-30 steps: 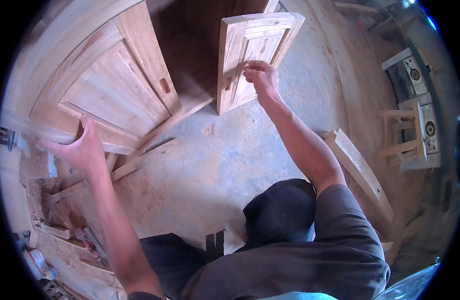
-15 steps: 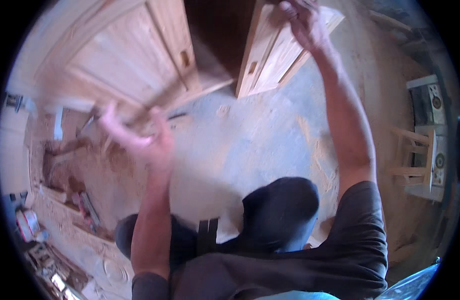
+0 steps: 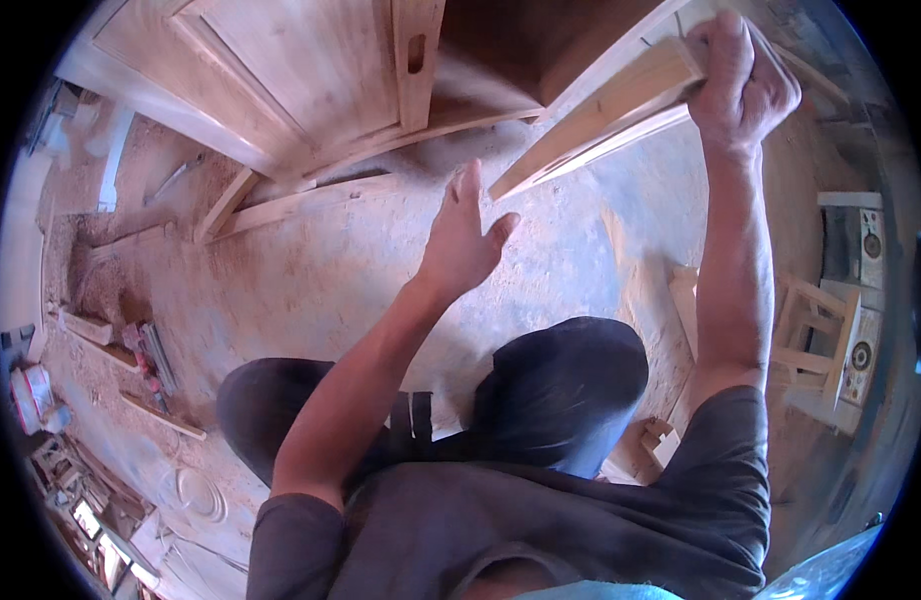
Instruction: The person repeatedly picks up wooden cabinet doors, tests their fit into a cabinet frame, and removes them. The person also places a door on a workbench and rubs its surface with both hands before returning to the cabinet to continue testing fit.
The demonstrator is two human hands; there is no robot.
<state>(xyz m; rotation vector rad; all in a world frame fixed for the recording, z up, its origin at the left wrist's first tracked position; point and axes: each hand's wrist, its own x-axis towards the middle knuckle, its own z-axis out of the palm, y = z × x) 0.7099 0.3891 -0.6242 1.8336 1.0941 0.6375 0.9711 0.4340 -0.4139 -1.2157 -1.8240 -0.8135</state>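
Grips the wooden door [image 3: 601, 112] at upper right of the frame with the right hand [image 3: 743, 98]; holds the left hand [image 3: 464, 240] open mid-frame, near the door's lower-left corner.

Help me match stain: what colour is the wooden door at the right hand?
The wooden door is pale yellowish tan, seen best in head view.

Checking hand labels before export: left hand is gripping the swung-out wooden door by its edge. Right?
No, wrong hand. The head view shows the right hand gripping the swung-out wooden door by its edge; the left hand is open and holds nothing.
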